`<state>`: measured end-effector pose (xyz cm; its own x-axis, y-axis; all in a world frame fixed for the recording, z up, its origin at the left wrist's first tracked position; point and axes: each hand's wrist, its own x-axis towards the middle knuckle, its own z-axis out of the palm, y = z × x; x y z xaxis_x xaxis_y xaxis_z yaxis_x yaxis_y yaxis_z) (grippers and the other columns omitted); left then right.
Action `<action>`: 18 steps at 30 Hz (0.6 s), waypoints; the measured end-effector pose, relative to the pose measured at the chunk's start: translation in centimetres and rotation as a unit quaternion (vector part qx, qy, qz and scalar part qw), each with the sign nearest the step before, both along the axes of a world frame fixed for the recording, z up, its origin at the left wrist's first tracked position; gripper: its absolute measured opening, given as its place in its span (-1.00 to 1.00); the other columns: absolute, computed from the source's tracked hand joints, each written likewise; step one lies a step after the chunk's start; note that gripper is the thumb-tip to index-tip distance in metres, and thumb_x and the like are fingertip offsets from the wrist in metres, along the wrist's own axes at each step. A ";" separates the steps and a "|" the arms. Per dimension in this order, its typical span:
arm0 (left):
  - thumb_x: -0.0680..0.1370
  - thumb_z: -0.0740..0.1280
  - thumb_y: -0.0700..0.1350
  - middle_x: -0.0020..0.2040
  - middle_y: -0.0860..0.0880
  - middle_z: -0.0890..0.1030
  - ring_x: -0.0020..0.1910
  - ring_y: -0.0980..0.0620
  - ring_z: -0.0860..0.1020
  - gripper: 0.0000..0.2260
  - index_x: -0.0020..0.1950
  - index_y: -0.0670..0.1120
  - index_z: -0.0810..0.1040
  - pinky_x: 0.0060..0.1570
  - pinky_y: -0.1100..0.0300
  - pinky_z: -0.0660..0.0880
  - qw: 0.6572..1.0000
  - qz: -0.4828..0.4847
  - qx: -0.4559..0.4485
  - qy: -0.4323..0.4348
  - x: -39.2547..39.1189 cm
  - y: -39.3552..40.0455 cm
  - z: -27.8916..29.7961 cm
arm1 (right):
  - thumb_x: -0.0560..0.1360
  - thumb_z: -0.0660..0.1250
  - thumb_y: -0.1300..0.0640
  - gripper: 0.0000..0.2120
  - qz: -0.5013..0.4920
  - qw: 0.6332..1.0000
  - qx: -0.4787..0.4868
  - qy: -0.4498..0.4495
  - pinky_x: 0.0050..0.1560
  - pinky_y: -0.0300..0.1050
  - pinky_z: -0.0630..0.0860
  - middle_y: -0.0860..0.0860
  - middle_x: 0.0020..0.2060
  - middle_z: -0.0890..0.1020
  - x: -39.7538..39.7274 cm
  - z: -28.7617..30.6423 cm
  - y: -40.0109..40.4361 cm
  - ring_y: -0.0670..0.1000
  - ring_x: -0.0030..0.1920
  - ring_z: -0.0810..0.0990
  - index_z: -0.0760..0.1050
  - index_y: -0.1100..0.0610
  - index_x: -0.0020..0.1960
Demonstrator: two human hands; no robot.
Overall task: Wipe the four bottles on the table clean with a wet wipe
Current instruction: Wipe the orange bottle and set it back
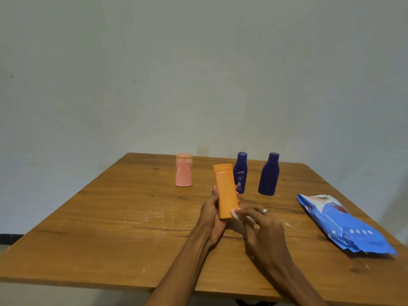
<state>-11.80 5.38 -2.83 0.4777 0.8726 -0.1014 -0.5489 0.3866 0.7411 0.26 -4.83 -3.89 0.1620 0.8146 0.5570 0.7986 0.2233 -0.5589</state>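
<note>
My left hand (210, 214) grips an orange bottle (225, 188) upright above the wooden table (110, 228). My right hand (261, 226), with a ring on one finger, pinches a white wet wipe (235, 214) against the bottle's lower right side. Most of the wipe is hidden under my fingers. A pink bottle (184, 170) stands at the back, left of centre. Two dark blue bottles stand behind the orange one: one with a label (240, 173) and one plain (269, 174).
A blue wet-wipe pack (344, 226) lies flat near the table's right edge. White smears mark the tabletop in front of the pink bottle. A plain wall rises behind the table's far edge.
</note>
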 end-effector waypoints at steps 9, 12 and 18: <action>0.63 0.17 0.21 0.05 -0.22 0.67 0.00 -0.14 0.65 -0.44 0.38 -0.22 0.46 0.00 -0.08 0.60 0.998 -0.041 -0.033 -0.020 -0.2 -0.8 0.7 | 0.57 0.35 0.02 -0.71 0.044 0.999 -0.001 -0.014 0.08 -0.29 0.58 -0.17 0.18 0.46 -2.9 0.0 -0.1 -0.23 0.12 0.48 0.53 -0.12 0.28; 0.64 0.16 0.19 0.04 -0.22 0.66 0.02 -0.14 0.63 -0.47 0.37 -0.22 0.46 0.02 -0.08 0.60 0.998 -0.041 -0.036 -0.033 -0.1 -1.0 0.9 | 0.56 0.36 0.02 -0.73 0.025 1.000 0.011 0.008 0.06 -0.21 0.61 -0.12 0.17 0.51 -2.6 0.0 -0.1 -0.19 0.12 0.51 0.55 -0.09 0.26; 0.65 0.15 0.17 0.10 -0.25 0.64 0.08 -0.16 0.61 -0.49 0.40 -0.21 0.44 0.22 -0.20 0.50 0.999 -0.031 -0.025 -0.027 -0.2 -0.6 0.6 | 0.54 0.38 0.02 -0.78 -0.080 0.991 0.054 0.087 -0.05 -0.24 0.62 -0.15 0.08 0.58 -1.5 -0.2 0.6 -0.25 0.04 0.54 0.55 -0.15 0.17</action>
